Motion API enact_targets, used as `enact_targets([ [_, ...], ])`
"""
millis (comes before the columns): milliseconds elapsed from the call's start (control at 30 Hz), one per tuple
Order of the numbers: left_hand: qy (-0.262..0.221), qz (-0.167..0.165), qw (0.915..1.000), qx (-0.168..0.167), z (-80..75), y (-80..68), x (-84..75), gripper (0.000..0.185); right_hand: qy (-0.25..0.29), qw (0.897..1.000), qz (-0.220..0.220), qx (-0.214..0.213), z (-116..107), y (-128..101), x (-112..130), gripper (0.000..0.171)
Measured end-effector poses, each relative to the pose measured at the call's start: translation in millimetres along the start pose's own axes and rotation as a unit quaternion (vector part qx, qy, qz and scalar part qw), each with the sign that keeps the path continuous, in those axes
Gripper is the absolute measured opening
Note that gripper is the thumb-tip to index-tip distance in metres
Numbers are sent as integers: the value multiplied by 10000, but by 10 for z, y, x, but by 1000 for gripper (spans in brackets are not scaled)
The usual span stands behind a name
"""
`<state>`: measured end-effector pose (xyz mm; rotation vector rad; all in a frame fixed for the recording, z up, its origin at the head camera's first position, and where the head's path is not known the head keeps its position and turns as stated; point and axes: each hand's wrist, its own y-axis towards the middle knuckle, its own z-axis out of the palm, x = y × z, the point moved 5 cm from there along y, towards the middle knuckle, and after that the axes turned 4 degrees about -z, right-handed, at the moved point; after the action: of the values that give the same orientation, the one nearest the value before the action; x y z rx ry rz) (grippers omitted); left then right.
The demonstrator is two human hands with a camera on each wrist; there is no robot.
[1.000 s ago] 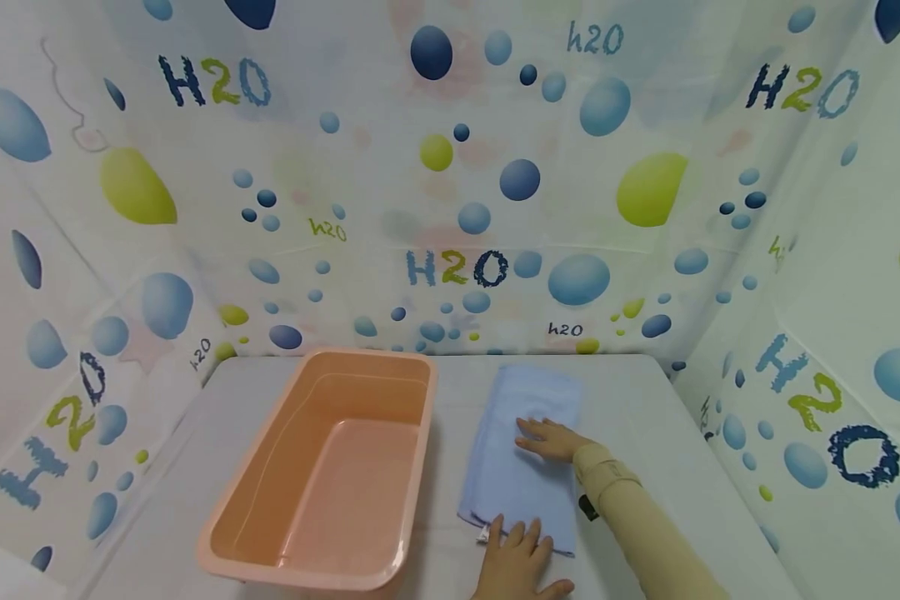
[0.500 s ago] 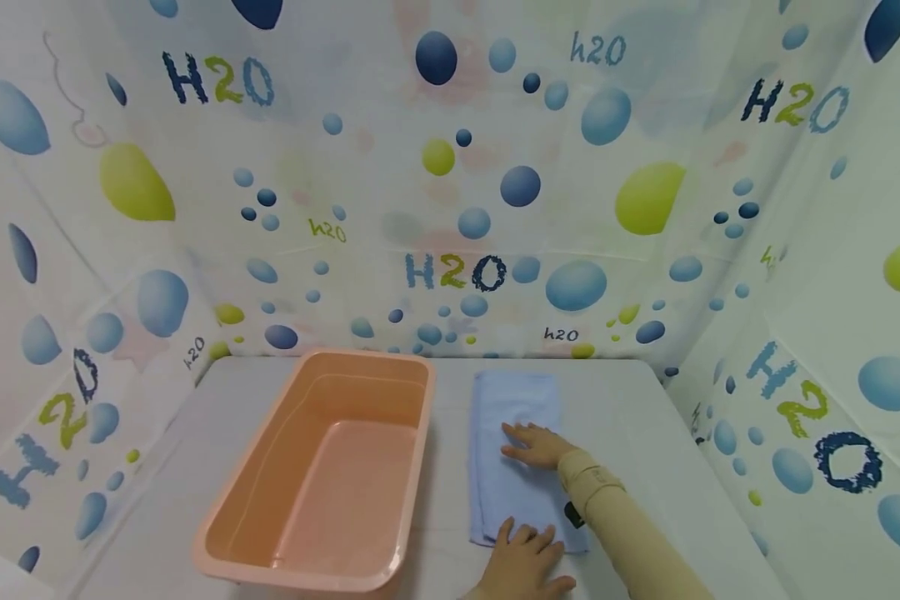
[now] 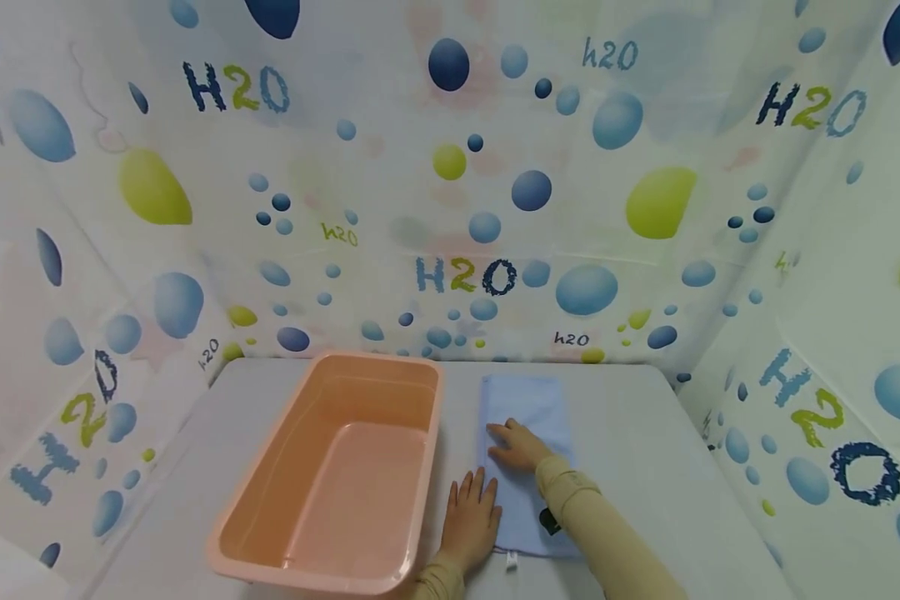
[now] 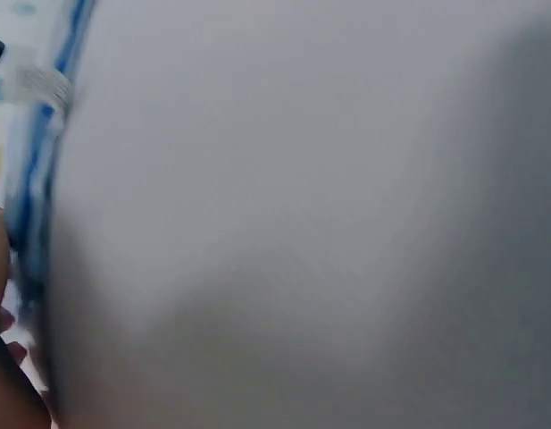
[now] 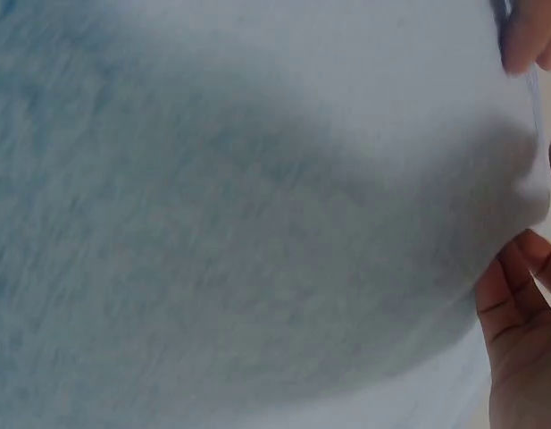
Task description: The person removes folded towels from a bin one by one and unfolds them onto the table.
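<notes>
A light blue folded towel [image 3: 528,400] lies lengthwise on the white table in the head view. My left hand [image 3: 471,518] rests at its left edge near the front, fingers straight and pointing away from me. Across the towel's left half reaches my right hand [image 3: 517,446], its fingertips right at the left edge. Close up in the right wrist view, pale cloth [image 5: 257,250] fills most of the frame, and fingers [image 5: 516,304] stand by its border. A small white tag [image 3: 512,561] sticks out at the towel's front edge. The left wrist view is mostly blurred grey.
An orange plastic basin [image 3: 438,400] stands to the left of the towel, its right rim close to my left hand. The white table [image 3: 630,433] meets a curtain [image 3: 390,183] printed with bubbles and H2O lettering at the back and both sides.
My left hand has moved left and away from me, from the towel's front edge to its left edge. The right hand has shifted left over the towel, which has been straightened.
</notes>
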<state>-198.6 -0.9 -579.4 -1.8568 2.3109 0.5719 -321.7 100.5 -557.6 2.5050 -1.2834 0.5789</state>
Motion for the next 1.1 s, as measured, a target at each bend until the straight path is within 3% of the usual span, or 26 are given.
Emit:
enact_targets([
  [133, 90, -174, 9998, -79, 46, -24, 100, 46, -51, 9989, -457, -130, 158, 105, -21, 45],
  [300, 177, -179, 9986, -459, 66, -42, 130, 43, -273, 9996, 51, -17, 231, 128, 37, 39],
  [567, 141, -172, 9930, -1158, 40, 71, 219, 35, -513, 9965, 585, -305, 172, 133, 118, 30],
  [767, 405, -29, 9920, -1199, 99, 73, 252, 36, -747, 9914, 929, -540, 176, 155, 178, 22],
  [967, 464, -93, 9910, -1255, 141, 62, 261, 35, -1320, 9804, 1263, -741, 238, 164, 212, 32],
  [1033, 478, -99, 9912, -1233, 149, 68, 259, 35, -1264, 9797, 1357, -761, 228, 166, 201, 34],
  [1100, 514, -98, 9912, -1219, 152, 74, 255, 35, -883, 9822, 1449, -808, 187, 166, 181, 31],
])
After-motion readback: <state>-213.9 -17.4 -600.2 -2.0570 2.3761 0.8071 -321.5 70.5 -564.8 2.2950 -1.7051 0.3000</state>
